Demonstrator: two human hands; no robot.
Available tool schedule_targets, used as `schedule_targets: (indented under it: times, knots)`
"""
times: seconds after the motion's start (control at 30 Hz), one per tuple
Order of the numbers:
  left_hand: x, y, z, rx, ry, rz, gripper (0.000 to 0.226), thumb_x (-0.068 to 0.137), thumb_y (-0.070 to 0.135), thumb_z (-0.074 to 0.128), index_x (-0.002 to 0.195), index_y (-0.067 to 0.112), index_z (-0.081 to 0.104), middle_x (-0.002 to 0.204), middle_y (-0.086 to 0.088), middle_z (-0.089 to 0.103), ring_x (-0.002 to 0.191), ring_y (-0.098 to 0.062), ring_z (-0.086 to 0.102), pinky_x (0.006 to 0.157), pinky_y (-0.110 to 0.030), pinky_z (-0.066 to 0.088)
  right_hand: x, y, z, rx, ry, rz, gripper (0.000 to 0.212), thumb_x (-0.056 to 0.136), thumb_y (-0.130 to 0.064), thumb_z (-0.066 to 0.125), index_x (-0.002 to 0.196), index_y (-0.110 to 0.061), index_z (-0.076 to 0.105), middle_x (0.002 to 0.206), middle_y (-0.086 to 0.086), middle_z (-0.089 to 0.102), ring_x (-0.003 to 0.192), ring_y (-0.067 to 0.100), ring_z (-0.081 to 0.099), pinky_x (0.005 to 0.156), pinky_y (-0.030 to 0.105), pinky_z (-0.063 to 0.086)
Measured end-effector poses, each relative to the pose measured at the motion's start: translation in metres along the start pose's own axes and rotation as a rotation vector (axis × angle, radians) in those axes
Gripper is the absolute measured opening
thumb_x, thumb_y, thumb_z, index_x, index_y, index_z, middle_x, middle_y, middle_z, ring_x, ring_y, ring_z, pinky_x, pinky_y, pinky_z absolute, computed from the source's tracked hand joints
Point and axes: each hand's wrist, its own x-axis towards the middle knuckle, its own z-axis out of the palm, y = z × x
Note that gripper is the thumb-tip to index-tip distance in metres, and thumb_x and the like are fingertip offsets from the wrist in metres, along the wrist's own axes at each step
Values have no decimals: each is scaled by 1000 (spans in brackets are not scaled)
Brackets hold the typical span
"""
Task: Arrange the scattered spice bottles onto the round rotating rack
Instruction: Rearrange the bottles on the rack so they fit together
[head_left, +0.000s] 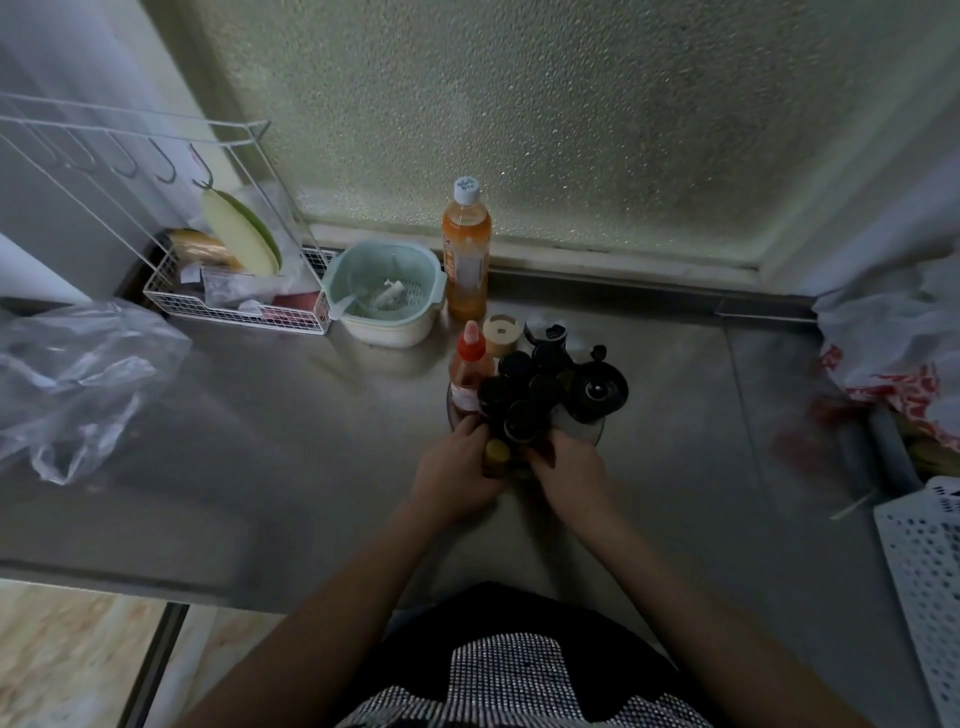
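Note:
The round rack (597, 434) stands mid-counter, crowded with several dark-capped spice bottles (519, 392), a red-capped sauce bottle (470, 366), a tan-lidded jar (502, 332) and a black grinder (597, 392). My left hand (457, 473) and my right hand (569, 467) meet at the rack's near edge. Between them is a small yellow-capped bottle (496, 452), gripped from both sides; its lower part is hidden by my fingers.
A tall orange drink bottle (466, 249) and a pale green colander bowl (387, 291) stand behind the rack. A white wire basket (234, 306) sits back left, a clear plastic bag (78, 384) left, a printed bag (893, 358) and white perforated basket (924, 561) right.

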Motion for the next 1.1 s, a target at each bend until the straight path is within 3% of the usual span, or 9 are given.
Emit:
schedule_targets:
  times: [0.17, 0.3, 0.4, 0.53, 0.6, 0.7, 0.87, 1.0, 1.1]
  knots:
    - [1, -1, -3, -106, 4, 16, 63, 72, 40, 67, 127, 17, 50, 142, -6, 43, 107, -31, 60, 80, -40, 54, -1, 0, -2, -60, -71, -117, 19, 88, -29, 57, 83, -12, 63, 84, 12, 70, 78, 29, 64, 57, 28, 37]
    - [-3, 4, -3, -107, 12, 39, 51, 76, 40, 65, 121, 19, 54, 140, -5, 44, 102, -25, 62, 79, -29, 48, -14, -11, -8, 10, -87, -254, 27, 80, -54, 49, 85, -28, 51, 70, -6, 60, 61, 11, 55, 52, 23, 36]
    - [-5, 10, -2, -84, 46, 56, 41, 79, 35, 63, 115, 20, 55, 138, -3, 47, 97, -25, 63, 76, -28, 47, -21, -15, -4, 70, -135, -279, 29, 76, -58, 54, 90, -38, 37, 69, -14, 52, 57, 1, 49, 51, 16, 35]
    - [-4, 10, -2, -90, -14, 94, 49, 78, 31, 64, 122, 15, 49, 138, -7, 44, 102, -30, 61, 80, -36, 51, -25, -15, -1, 93, -116, -274, 30, 79, -49, 55, 100, -32, 43, 80, -10, 57, 67, 11, 58, 58, 24, 38]
    - [-2, 8, 0, -99, -39, 107, 50, 79, 30, 65, 122, 13, 48, 136, -9, 44, 104, -31, 60, 80, -36, 50, -28, -18, -3, 77, -85, -299, 24, 79, -45, 56, 91, -30, 43, 75, -8, 56, 64, 14, 58, 56, 24, 37]
    - [-1, 3, 1, -98, -70, 123, 68, 75, 38, 70, 132, 12, 42, 144, -9, 37, 114, -31, 55, 86, -41, 51, -34, -22, -16, 54, 62, -289, 24, 72, -46, 54, 78, -35, 33, 61, -9, 47, 52, 9, 46, 45, 21, 30]
    - [2, -4, 3, 39, -145, 127, 91, 67, 47, 76, 143, 19, 33, 154, -6, 24, 129, -30, 45, 97, -43, 48, -32, -10, -47, 109, 346, -242, 23, 75, -38, 58, 74, -26, 39, 50, -9, 39, 41, 3, 42, 42, 14, 32]
    - [4, -3, 2, 11, -144, 104, 79, 71, 40, 74, 138, 17, 40, 147, -10, 35, 125, -32, 48, 97, -45, 48, -23, -6, -47, 37, 263, -221, 24, 77, -31, 64, 78, -19, 43, 56, -4, 47, 46, 15, 47, 43, 30, 40]
    - [3, -2, 3, -7, -141, 119, 71, 74, 37, 72, 134, 14, 44, 135, -13, 51, 118, -32, 53, 93, -43, 49, -18, -5, -35, -64, 127, -199, 25, 80, -37, 63, 86, -25, 41, 66, -4, 51, 54, 17, 49, 47, 25, 34]
